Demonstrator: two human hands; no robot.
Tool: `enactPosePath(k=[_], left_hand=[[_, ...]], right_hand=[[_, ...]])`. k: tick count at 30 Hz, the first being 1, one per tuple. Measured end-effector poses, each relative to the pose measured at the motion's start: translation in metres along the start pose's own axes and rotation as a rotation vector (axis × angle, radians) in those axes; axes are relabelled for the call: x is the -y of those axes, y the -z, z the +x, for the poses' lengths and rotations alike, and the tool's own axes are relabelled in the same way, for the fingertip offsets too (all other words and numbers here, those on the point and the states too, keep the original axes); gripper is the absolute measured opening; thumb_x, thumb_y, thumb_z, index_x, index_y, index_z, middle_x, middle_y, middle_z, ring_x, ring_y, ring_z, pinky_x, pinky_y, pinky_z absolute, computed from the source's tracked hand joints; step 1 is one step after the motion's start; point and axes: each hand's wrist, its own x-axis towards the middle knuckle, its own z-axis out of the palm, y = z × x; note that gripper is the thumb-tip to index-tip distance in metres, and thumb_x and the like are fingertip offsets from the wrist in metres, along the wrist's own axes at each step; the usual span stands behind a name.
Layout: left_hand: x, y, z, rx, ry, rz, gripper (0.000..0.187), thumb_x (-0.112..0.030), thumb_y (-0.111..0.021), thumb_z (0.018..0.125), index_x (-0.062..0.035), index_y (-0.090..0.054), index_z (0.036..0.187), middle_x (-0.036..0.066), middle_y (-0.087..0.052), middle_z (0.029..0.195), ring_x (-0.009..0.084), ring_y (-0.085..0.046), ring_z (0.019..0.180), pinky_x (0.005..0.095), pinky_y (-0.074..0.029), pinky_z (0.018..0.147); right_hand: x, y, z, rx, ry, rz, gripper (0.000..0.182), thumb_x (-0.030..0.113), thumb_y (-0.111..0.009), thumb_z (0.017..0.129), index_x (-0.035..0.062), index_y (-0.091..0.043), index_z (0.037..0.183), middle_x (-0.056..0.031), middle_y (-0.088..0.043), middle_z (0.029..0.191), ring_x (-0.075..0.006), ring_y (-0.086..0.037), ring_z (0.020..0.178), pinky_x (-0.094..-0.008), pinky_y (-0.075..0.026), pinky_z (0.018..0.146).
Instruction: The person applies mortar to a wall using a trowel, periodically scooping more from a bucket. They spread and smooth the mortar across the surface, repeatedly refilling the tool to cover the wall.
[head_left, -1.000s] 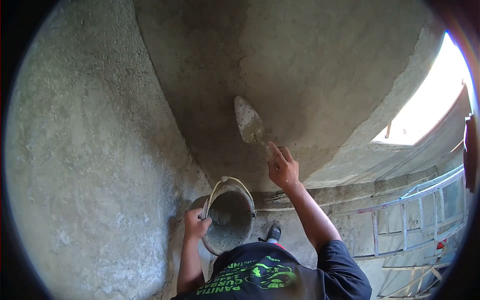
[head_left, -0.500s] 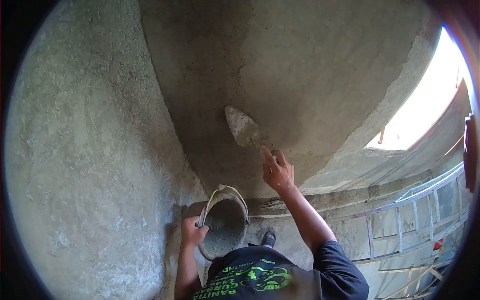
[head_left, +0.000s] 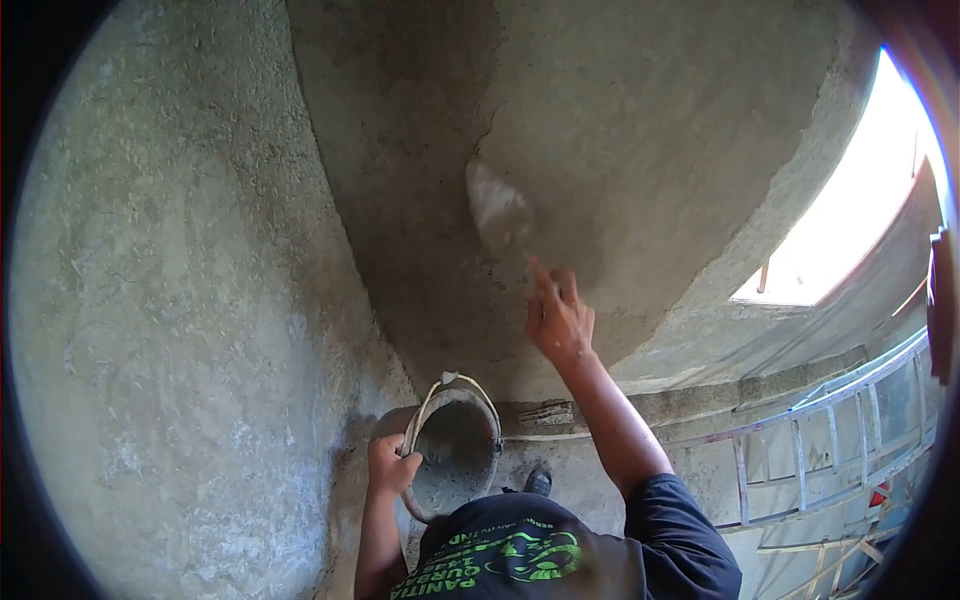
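Observation:
My right hand (head_left: 563, 315) is closed around the handle of a trowel (head_left: 498, 208), its pointed blade lying against or very near the plastered wall (head_left: 640, 130) in front; the blade is slightly blurred. Darker, damp-looking plaster surrounds it. Low on the left, my left hand (head_left: 392, 465) grips the rim of a bucket (head_left: 497, 440) at my waist. Wet grey mortar (head_left: 450, 485) lies inside the bucket, and its wire handle (head_left: 449, 379) arches up over the far side.
A rough grey wall (head_left: 180, 300) rises close on the left and meets the front wall in a corner. To the right are a bright window opening (head_left: 850, 200) and a metal ladder (head_left: 800, 450). My shoe (head_left: 538, 482) shows on the floor below.
My right hand and the trowel have moved up the wall and slightly to the right. My left hand still holds the bucket in nearly the same place.

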Motion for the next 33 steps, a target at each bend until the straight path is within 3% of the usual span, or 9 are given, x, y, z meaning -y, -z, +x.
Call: enactPosePath(k=[4,7,9,13,18,22,24,27,33], left_hand=[[0.012,-0.002,-0.005,-0.03,0.01,0.021,0.026,-0.009,-0.066,0.063,-0.0003,-0.043,0.056,0.01,-0.038,0.048,0.0117,-0.034,0.046,0.0374,-0.029,0.045],[0.015,-0.003,-0.008,-0.036,0.007,0.05,0.025,-0.009,-0.066,0.063,-0.0005,-0.043,0.056,0.011,-0.039,0.047,0.0126,-0.034,0.045,0.0377,-0.03,0.045],[0.006,-0.003,-0.01,-0.045,0.008,0.037,0.025,-0.009,-0.066,0.063,-0.0005,-0.044,0.056,0.011,-0.039,0.047,0.0129,-0.035,0.045,0.0378,-0.03,0.045],[0.008,-0.005,-0.015,-0.057,0.02,0.004,0.025,-0.009,-0.066,0.063,-0.0003,-0.043,0.055,0.012,-0.04,0.047,0.0142,-0.036,0.044,0.0383,-0.03,0.045],[0.007,-0.001,-0.02,-0.052,0.012,0.034,0.026,-0.009,-0.066,0.063,-0.0002,-0.043,0.055,0.011,-0.039,0.047,0.0123,-0.036,0.045,0.038,-0.03,0.044],[0.005,0.003,-0.024,-0.068,0.037,0.059,0.027,-0.008,-0.066,0.063,-0.0001,-0.042,0.055,0.01,-0.037,0.047,0.0104,-0.035,0.046,0.0373,-0.029,0.044],[0.004,0.003,-0.026,-0.074,0.035,0.06,0.027,-0.008,-0.066,0.063,-0.0003,-0.042,0.055,0.01,-0.037,0.047,0.0103,-0.036,0.046,0.0372,-0.029,0.044],[0.006,0.002,-0.025,-0.07,0.045,0.072,0.027,-0.008,-0.067,0.063,-0.0005,-0.042,0.055,0.009,-0.039,0.047,0.0099,-0.036,0.046,0.0371,-0.029,0.044],[0.002,0.001,-0.029,-0.045,0.091,0.078,0.023,-0.008,-0.066,0.064,-0.0004,-0.046,0.056,0.009,-0.043,0.047,0.0115,-0.039,0.046,0.0376,-0.032,0.045]], right_hand=[[-0.011,-0.004,-0.028,0.009,0.083,0.072,0.059,0.021,-0.065,0.092,0.0291,-0.049,0.149,-0.0196,-0.059,0.11,-0.0397,-0.068,0.078,-0.0492,-0.056,0.058],[-0.006,0.01,-0.009,-0.181,0.07,0.097,0.061,0.021,-0.066,0.091,0.0285,-0.049,0.149,-0.018,-0.059,0.11,-0.0391,-0.067,0.077,-0.0482,-0.056,0.058],[-0.003,0.026,0.029,-0.34,0.072,0.116,0.055,0.016,-0.067,0.089,0.0218,-0.057,0.142,-0.0145,-0.062,0.108,-0.0367,-0.069,0.081,-0.0441,-0.057,0.062],[0.005,0.05,0.063,-0.237,0.022,0.116,0.056,0.015,-0.065,0.09,0.024,-0.055,0.144,-0.0154,-0.061,0.111,-0.0372,-0.068,0.078,-0.0457,-0.057,0.062],[-0.014,0.016,0.006,0.127,0.118,-0.149,0.058,0.016,-0.063,0.088,0.0291,-0.053,0.144,-0.0104,-0.059,0.115,-0.0341,-0.069,0.077,-0.0454,-0.057,0.062],[-0.024,0.004,-0.027,0.11,0.143,-0.034,0.059,0.015,-0.065,0.087,0.0274,-0.054,0.143,-0.0099,-0.058,0.114,-0.033,-0.068,0.077,-0.045,-0.057,0.06],[-0.022,0.003,-0.026,-0.063,0.133,0.058,0.061,0.014,-0.066,0.087,0.0261,-0.053,0.144,-0.0098,-0.057,0.114,-0.0319,-0.068,0.078,-0.0454,-0.057,0.06],[-0.019,0.002,-0.002,-0.136,0.029,0.089,0.062,0.013,-0.067,0.087,0.0249,-0.052,0.146,-0.0107,-0.057,0.115,-0.0313,-0.067,0.08,-0.0464,-0.057,0.062],[-0.039,-0.036,-0.025,0.009,-0.114,-0.079,0.058,0.016,-0.063,0.092,0.0275,-0.049,0.147,-0.0155,-0.056,0.119,-0.0368,-0.068,0.085,-0.0492,-0.057,0.064]])
